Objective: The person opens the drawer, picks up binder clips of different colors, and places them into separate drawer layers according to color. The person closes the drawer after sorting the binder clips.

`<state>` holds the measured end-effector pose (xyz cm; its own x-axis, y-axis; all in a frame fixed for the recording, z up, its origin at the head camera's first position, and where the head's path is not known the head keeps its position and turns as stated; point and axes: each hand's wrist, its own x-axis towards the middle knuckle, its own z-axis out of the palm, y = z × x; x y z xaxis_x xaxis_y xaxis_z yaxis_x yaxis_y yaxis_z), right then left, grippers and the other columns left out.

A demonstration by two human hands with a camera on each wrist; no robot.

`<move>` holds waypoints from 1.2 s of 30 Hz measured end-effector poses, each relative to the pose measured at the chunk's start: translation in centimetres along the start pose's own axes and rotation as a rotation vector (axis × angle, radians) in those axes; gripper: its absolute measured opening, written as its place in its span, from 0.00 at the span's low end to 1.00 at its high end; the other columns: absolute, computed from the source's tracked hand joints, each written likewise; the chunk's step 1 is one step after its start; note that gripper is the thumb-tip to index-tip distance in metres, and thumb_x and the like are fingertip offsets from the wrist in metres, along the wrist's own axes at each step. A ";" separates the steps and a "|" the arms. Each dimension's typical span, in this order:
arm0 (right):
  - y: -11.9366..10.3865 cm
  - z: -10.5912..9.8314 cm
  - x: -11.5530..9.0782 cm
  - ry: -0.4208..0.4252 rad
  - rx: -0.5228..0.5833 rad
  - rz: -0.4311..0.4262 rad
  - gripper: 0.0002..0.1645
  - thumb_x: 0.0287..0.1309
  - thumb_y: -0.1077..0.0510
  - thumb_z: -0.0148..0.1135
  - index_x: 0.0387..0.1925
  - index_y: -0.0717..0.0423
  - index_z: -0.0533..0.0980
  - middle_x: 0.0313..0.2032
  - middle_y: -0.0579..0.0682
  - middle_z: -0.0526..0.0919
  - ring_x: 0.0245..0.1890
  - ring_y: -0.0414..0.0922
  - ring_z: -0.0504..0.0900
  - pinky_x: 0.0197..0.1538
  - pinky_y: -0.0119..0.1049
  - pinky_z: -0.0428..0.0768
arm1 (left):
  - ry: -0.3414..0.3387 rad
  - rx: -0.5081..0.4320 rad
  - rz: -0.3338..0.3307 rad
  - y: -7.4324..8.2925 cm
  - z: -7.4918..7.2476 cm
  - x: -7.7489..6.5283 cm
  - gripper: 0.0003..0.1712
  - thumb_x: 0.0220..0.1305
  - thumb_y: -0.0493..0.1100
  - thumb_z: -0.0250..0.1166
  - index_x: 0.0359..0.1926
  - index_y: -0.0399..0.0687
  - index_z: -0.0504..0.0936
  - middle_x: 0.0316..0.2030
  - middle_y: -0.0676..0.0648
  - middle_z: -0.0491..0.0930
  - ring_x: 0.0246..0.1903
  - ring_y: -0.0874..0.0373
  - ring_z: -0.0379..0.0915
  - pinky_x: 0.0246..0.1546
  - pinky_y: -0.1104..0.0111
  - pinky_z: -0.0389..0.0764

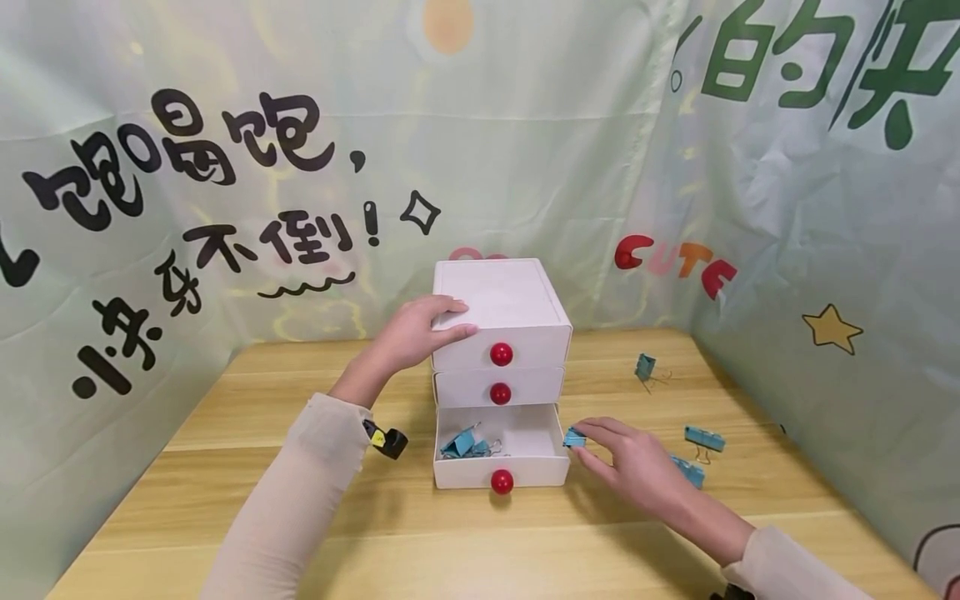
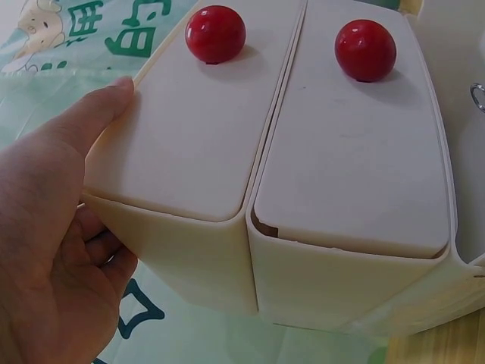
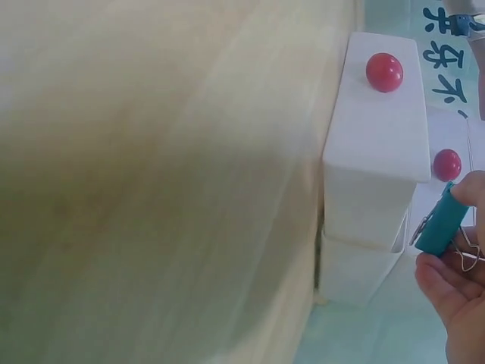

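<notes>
A white three-drawer storage box point(image 1: 495, 296) with red knobs stands on the table, its bottom drawer point(image 1: 465, 475) pulled out. Several blue binder clips point(image 1: 463, 443) lie inside that drawer, toward its left side. My left hand point(image 1: 415, 335) holds the box's upper left corner, thumb along the front edge and fingers curled over the top in the left wrist view. Just right of the open drawer, my right hand point(image 1: 637, 467) pinches one blue binder clip point(image 3: 443, 220) between thumb and fingers. Its wire handles show in the right wrist view.
On the right of the wooden table point(image 1: 337, 533) lie more binder clips: one farther back point(image 1: 645, 367), one near the right edge point(image 1: 704, 438), and another point(image 1: 688, 472) partly behind my right hand. Printed cloth point(image 1: 525, 167) hangs around the table's back and sides.
</notes>
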<state>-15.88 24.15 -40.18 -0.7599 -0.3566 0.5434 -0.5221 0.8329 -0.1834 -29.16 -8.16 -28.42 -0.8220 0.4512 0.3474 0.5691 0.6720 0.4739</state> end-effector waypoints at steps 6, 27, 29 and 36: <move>-0.6 0.4 1.0 -0.007 0.015 -0.014 0.21 0.58 0.50 0.69 0.50 0.55 0.83 0.49 0.52 0.84 0.46 0.50 0.84 0.47 0.47 0.82 | 0.000 0.004 0.002 0.0 0.1 0.0 0.32 0.62 0.63 0.65 0.61 0.50 0.79 0.63 0.43 0.72 0.65 0.46 0.63 0.65 0.51 0.64; -2.5 3.2 5.0 -0.297 0.125 -0.009 0.16 0.63 0.48 0.65 0.46 0.53 0.84 0.42 0.45 0.86 0.44 0.44 0.84 0.49 0.43 0.82 | 0.000 -0.001 -0.018 0.0 0.2 -0.1 0.32 0.62 0.63 0.64 0.61 0.51 0.79 0.65 0.44 0.70 0.66 0.46 0.62 0.66 0.50 0.63; -2.5 3.2 5.0 -0.277 0.131 -0.012 0.14 0.62 0.50 0.66 0.44 0.52 0.84 0.42 0.45 0.86 0.44 0.43 0.84 0.49 0.43 0.82 | 0.001 0.003 -0.014 0.0 0.2 -0.1 0.32 0.62 0.63 0.64 0.61 0.51 0.79 0.65 0.44 0.70 0.66 0.46 0.62 0.66 0.50 0.63; -1.8 2.5 4.4 -0.198 0.140 -0.029 0.13 0.63 0.52 0.64 0.46 0.52 0.83 0.45 0.46 0.85 0.49 0.47 0.83 0.52 0.47 0.80 | -0.002 0.004 -0.014 0.0 0.1 -0.1 0.32 0.62 0.63 0.64 0.61 0.51 0.78 0.65 0.44 0.70 0.66 0.47 0.61 0.66 0.51 0.61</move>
<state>-19.26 20.01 -39.45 -0.7980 -0.4669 0.3811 -0.5826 0.7596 -0.2891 -29.05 -8.12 -28.51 -0.8298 0.4430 0.3394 0.5577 0.6804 0.4754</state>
